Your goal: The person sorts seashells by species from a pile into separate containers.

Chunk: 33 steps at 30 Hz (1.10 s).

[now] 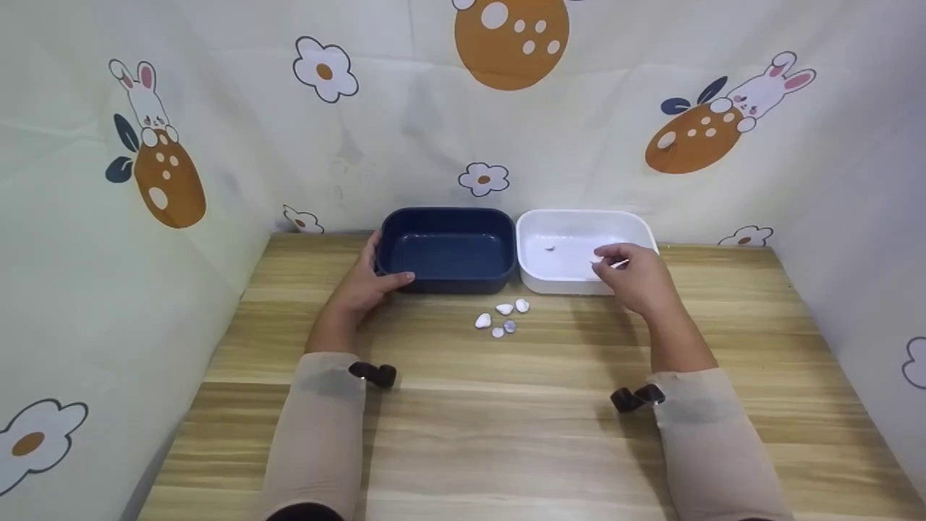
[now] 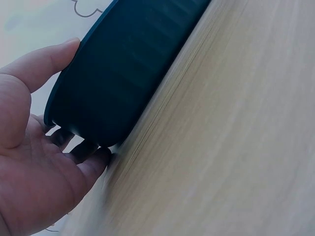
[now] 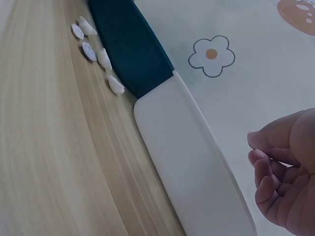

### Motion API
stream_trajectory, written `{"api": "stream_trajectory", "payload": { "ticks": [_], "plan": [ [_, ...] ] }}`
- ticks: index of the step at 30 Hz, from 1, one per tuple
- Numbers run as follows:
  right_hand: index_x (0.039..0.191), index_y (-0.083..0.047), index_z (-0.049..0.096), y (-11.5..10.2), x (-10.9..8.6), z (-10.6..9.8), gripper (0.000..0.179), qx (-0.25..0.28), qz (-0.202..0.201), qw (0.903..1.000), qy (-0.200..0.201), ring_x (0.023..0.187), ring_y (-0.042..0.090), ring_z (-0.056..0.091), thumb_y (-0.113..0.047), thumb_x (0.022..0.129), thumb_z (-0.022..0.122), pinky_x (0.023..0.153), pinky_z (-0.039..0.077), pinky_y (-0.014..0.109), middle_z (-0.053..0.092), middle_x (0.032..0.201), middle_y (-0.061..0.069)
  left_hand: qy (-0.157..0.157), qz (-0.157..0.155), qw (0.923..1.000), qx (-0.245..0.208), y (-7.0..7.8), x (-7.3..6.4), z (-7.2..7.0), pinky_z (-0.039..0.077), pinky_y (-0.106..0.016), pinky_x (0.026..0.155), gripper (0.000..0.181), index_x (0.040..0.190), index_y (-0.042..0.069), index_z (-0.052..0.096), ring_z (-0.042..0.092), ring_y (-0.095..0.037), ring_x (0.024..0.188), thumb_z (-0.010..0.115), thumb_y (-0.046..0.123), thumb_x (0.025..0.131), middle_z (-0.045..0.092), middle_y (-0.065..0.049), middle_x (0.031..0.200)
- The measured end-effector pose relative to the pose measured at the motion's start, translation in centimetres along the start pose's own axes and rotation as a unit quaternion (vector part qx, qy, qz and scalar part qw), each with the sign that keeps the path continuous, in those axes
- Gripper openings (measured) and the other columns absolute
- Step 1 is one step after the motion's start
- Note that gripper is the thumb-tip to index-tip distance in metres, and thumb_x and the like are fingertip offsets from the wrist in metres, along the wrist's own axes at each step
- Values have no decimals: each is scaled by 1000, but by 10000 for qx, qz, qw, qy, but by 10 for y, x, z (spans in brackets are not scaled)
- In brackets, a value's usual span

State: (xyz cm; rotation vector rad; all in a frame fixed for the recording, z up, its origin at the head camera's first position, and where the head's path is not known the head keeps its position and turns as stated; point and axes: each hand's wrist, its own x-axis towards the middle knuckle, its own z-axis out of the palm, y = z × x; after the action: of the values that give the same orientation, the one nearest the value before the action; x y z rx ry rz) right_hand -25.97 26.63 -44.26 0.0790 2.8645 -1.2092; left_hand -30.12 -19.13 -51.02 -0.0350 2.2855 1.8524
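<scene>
My left hand (image 1: pixel 365 284) grips the left end of a dark blue rectangular box (image 1: pixel 457 285); its thumb lies on the front rim, and in the left wrist view the other fingers curl at the box's end wall. Beside that box stands a white box (image 1: pixel 561 286), with one small shell (image 1: pixel 550 248) on its floor. Over its right part, my right hand (image 1: pixel 636 278) pinches a small white shell (image 1: pixel 596 260) between thumb and fingertips, mostly hidden by them. Several small white and greyish shells (image 1: pixel 504 309) lie on the table in front of the boxes.
Both boxes stand side by side at the back of a wood-grain table (image 1: pixel 499 434). Behind them hangs a pale curtain (image 1: pixel 405 145) printed with rabbits and flowers, which also encloses the left and right sides.
</scene>
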Motion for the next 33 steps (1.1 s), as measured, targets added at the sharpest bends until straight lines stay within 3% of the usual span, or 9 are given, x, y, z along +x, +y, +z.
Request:
{"api": "stream_trajectory", "payload": {
  "ticks": [8, 15, 26, 33],
  "plan": [
    [135, -9, 71, -1, 1, 2, 39, 34, 86, 9999, -68, 106, 26, 59, -30, 102, 70, 82, 52, 30, 68, 119, 10, -18, -46, 10000, 38, 2, -3, -1, 4, -46, 138, 121, 174, 35, 7, 7, -25, 169, 90, 25, 86, 7, -4, 183],
    [133, -6, 73, -3, 0, 11, 38, -51, -245, 9996, -106, 100, 24, 62, -28, 102, 70, 79, 52, 28, 70, 115, 11, -9, -57, 10000, 8, 2, -2, -1, 3, -46, 138, 120, 174, 34, 7, 6, -26, 169, 89, 24, 87, 7, -5, 183],
    [123, -7, 78, -20, -8, 45, 29, 103, -849, 9961, -232, 90, 21, 63, -21, 97, 76, 82, 50, 30, 75, 105, 10, -3, -79, 10000, 32, 0, 1, -1, 3, -45, 138, 121, 174, 32, 7, 3, -25, 169, 90, 24, 86, 5, -4, 183],
    [121, -5, 78, -27, -14, 64, 28, 342, -914, 9936, -573, 90, 18, 65, -20, 97, 76, 83, 53, 29, 76, 101, 9, -36, -116, 9999, 57, 1, -1, -1, 2, -47, 138, 121, 173, 35, 5, 0, -25, 169, 90, 25, 87, 1, -2, 183]
  ]
}}
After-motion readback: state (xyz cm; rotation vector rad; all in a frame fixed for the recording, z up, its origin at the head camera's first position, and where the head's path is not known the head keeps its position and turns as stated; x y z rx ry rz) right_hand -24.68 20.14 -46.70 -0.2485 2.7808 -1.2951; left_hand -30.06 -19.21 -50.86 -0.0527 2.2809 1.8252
